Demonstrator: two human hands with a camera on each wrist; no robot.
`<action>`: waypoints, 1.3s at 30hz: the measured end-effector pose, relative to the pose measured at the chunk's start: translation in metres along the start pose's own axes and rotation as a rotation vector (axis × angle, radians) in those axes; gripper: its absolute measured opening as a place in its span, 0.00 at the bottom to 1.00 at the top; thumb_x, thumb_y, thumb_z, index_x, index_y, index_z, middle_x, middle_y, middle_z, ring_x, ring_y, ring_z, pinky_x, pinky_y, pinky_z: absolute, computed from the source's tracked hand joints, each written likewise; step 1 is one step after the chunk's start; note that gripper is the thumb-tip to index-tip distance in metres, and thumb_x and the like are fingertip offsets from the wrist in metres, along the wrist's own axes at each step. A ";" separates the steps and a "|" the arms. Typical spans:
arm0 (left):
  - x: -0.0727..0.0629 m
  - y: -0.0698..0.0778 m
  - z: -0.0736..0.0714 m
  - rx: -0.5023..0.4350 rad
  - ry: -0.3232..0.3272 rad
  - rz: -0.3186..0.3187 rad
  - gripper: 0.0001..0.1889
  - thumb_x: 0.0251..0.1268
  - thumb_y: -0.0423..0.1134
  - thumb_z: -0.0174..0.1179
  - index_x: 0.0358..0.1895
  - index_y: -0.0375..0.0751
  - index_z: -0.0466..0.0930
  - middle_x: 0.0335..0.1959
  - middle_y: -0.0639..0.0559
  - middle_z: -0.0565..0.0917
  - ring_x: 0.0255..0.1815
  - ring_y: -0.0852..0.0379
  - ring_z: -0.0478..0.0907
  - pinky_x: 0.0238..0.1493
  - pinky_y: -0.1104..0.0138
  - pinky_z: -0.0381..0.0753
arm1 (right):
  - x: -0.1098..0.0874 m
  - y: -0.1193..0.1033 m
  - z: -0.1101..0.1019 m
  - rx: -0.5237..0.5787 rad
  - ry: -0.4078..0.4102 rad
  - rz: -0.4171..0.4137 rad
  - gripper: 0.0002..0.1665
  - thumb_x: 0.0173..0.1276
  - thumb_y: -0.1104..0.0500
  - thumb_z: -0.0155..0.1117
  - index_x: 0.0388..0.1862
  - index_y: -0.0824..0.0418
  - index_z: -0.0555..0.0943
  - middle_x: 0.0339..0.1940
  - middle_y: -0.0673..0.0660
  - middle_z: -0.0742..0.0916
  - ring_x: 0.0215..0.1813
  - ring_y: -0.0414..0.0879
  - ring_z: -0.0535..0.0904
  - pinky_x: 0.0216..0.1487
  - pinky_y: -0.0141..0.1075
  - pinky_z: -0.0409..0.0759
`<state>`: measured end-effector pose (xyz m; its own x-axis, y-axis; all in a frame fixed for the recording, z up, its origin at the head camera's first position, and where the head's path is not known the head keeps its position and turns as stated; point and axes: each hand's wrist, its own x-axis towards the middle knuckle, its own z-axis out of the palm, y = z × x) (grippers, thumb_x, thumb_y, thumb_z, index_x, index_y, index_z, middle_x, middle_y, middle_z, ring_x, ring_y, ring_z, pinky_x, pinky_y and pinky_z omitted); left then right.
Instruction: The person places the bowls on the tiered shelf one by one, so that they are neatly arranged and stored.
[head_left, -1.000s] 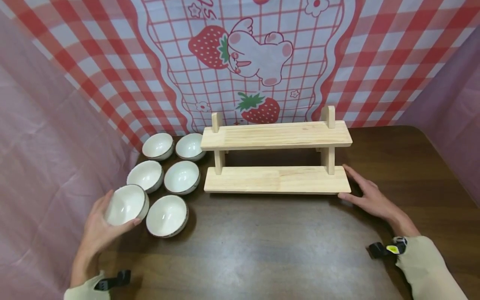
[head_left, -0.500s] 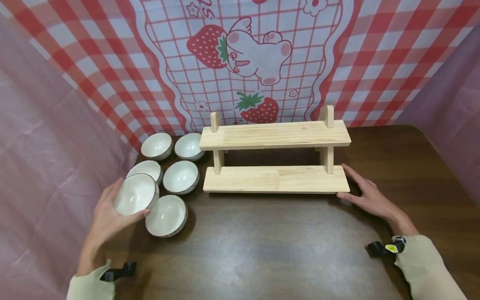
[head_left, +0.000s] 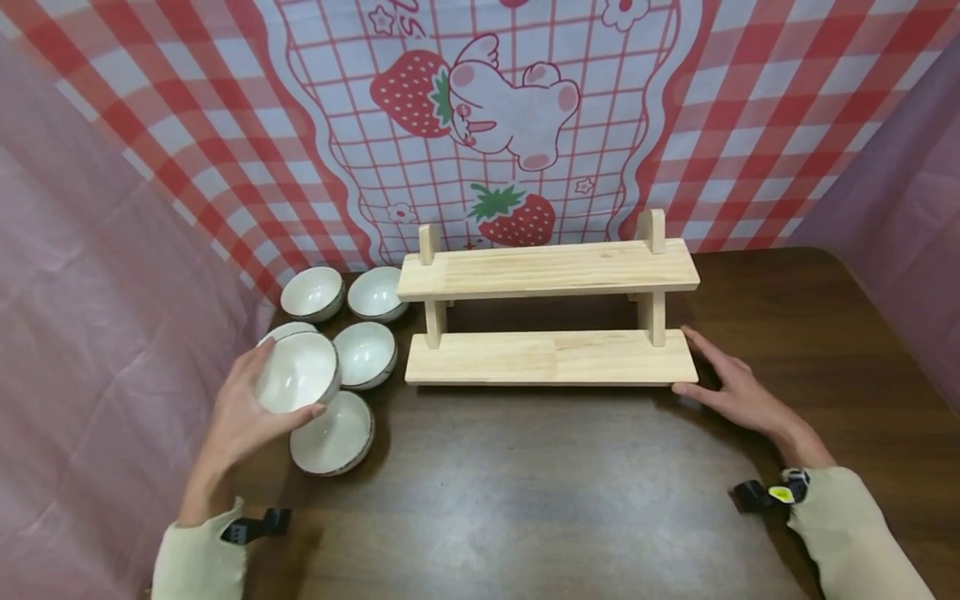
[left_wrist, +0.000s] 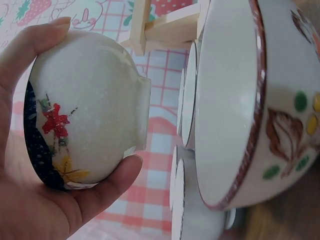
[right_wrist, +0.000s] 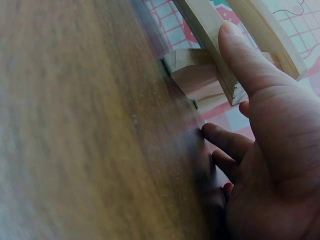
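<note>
In the head view my left hand [head_left: 243, 408] grips a white bowl [head_left: 297, 372] by its side, held up so that it overlaps the bowls behind and beside it. The left wrist view shows the held bowl's outside [left_wrist: 95, 105] with a dark blue rim band and red and yellow flowers, the thumb and fingers spread around it. My right hand [head_left: 738, 396] holds the right end of the lower board of a two-tier wooden shelf [head_left: 551, 358]. Its thumb [right_wrist: 240, 55] lies along the board's front edge, and the index finger reaches the back corner.
Several more white bowls stand left of the shelf, such as the nearest bowl [head_left: 332, 437] and a back bowl [head_left: 312, 293]. One bowl is mostly hidden behind the held one. A checked cloth [head_left: 300, 150] hangs behind the brown table [head_left: 525, 500], with a pink curtain [head_left: 97, 333] at the left.
My left hand has carried the bowl up and to the right, from beside the nearest bowl to over the row behind. The right hand stays at the shelf's end.
</note>
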<state>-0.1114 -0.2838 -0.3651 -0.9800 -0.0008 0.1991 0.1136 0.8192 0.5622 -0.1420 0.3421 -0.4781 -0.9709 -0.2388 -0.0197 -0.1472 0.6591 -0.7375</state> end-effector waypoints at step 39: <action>0.042 0.060 0.009 0.012 -0.093 0.098 0.58 0.40 0.51 0.78 0.78 0.38 0.58 0.74 0.32 0.64 0.70 0.36 0.65 0.66 0.39 0.69 | 0.000 0.000 -0.001 -0.005 0.004 0.004 0.56 0.69 0.50 0.68 0.84 0.54 0.44 0.81 0.73 0.56 0.78 0.76 0.51 0.65 0.76 0.55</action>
<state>-0.1467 -0.2293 -0.3301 -0.9753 0.1322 0.1769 0.2080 0.8194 0.5341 -0.1419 0.3428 -0.4774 -0.9722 -0.2334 -0.0200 -0.1442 0.6634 -0.7342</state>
